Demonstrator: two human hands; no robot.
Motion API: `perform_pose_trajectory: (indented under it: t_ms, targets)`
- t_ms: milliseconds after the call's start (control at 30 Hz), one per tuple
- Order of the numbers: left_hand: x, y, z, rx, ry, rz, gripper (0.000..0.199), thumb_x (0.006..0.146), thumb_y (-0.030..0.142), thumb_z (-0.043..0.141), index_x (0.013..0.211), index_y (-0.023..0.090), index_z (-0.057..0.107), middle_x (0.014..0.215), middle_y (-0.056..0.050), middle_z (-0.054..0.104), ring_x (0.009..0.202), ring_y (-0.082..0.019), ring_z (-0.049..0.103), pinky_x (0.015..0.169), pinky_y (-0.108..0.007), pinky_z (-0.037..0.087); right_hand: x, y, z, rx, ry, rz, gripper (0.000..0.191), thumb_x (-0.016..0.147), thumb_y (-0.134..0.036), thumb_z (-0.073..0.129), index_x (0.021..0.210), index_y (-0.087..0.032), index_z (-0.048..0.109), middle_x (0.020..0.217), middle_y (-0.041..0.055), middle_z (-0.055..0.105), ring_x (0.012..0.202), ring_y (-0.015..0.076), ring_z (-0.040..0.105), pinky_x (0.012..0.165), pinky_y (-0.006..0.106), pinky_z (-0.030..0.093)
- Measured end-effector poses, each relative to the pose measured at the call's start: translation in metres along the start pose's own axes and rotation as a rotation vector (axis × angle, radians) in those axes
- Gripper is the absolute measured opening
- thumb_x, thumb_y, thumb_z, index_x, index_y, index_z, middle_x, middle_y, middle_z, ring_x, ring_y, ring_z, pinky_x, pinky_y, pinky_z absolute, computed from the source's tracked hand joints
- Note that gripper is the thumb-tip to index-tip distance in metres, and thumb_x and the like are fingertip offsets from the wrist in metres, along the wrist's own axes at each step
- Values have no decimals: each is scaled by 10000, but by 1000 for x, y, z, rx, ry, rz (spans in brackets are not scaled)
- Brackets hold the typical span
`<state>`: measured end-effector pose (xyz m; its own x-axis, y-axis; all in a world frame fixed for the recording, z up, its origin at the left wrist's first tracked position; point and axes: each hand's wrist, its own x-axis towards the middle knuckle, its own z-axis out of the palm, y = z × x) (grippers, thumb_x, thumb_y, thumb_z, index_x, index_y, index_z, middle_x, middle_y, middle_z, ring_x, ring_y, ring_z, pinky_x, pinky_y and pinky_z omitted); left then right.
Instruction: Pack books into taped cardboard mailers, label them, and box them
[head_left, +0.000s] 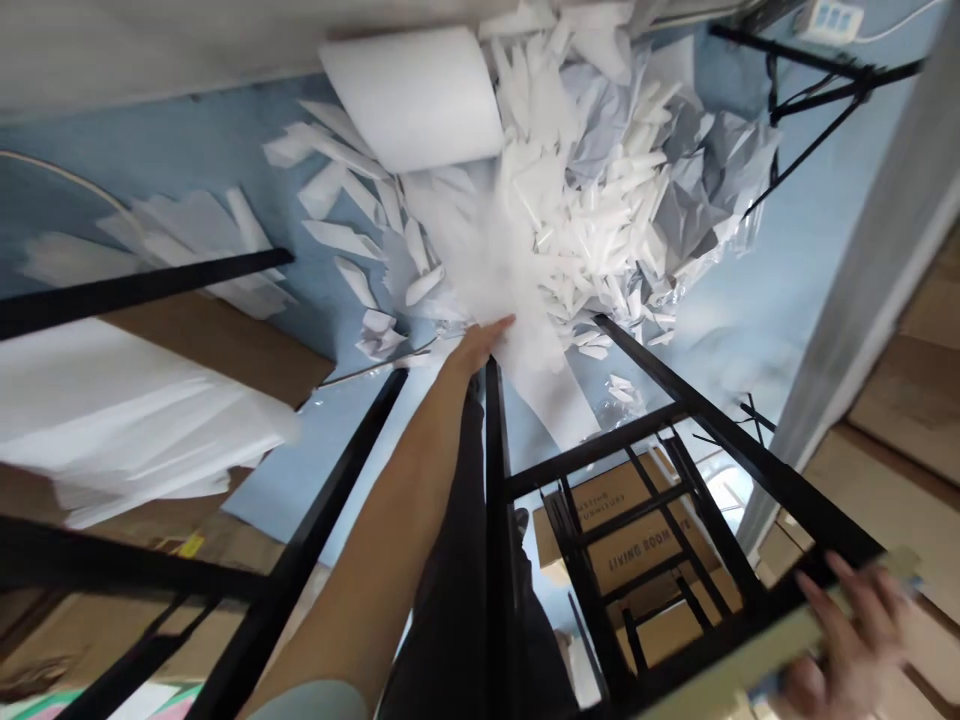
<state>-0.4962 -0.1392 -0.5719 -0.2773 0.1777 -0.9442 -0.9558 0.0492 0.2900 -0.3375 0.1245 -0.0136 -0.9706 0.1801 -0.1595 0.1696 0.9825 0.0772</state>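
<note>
My left hand (486, 342) reaches forward with its fingers stretched out, at the edge of a long white foam-like sheet (536, 350) that is partly blurred. Whether the fingertips touch the sheet I cannot tell. A black metal bar (495, 430) runs just below that hand. At the lower right, my right hand (847, 640) has its fingers over a pale cream strip (750, 655), which lies along a black metal frame (817, 510). Something small and blue shows under that hand, too blurred to name.
Behind lies a large white roll (420, 100) beside a heap of white scraps (600, 190) on the blue floor. White sheets (135, 420) rest on cardboard at left. Black frame bars (322, 520) cross the foreground. Cardboard boxes (637, 540) stand below and at right.
</note>
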Motion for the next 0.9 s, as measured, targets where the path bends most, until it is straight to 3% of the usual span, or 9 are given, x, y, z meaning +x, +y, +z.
perform_pose_trajectory:
  t_ms: [100,267,433,633,767,900]
  targets:
    - [-68,41,12,-130,-193,9,539,726,490,945,1106,139,792,1204,-175,799,1161,-326,749,1052,-453,605,7,-8,13,86,49,-46,623,1021,-482,407,1623,-374,526,1422,132,688,1336,457,622,1019,711,519]
    - [-182,108,21,-174,-355,-16,463,873,458,805,1185,116,788,1200,-182,812,1235,-344,742,1149,-468,563,18,-17,14,140,44,-17,514,993,-359,467,1464,-229,629,1464,166,653,1501,428,499,1154,606,457]
    - [-292,153,27,-348,-435,-69,433,936,404,701,1217,83,780,1287,-190,793,1313,-339,714,1186,-462,540,22,-17,11,147,40,2,450,996,-337,459,1353,-170,676,1484,177,639,1541,385,447,1228,559,387]
    - [-421,173,28,-288,-458,-1,413,931,395,704,1213,111,803,1268,-174,805,1371,-363,676,1213,-497,518,19,-11,13,192,0,42,438,1001,-327,476,1341,-142,681,1509,189,610,1561,369,391,1267,551,338]
    - [-493,169,31,-194,-508,67,364,875,360,782,1129,103,816,1140,-183,831,1238,-368,754,1198,-509,530,17,-10,16,273,-23,74,446,1007,-307,477,1359,-119,674,1541,206,587,1591,363,333,1303,564,278]
    - [-553,156,49,-152,-492,73,270,817,293,837,997,92,815,1017,-166,839,1116,-358,796,1125,-491,586,15,-10,17,326,-39,80,491,1006,-270,463,1419,-72,642,1612,230,530,1631,359,271,1338,566,209]
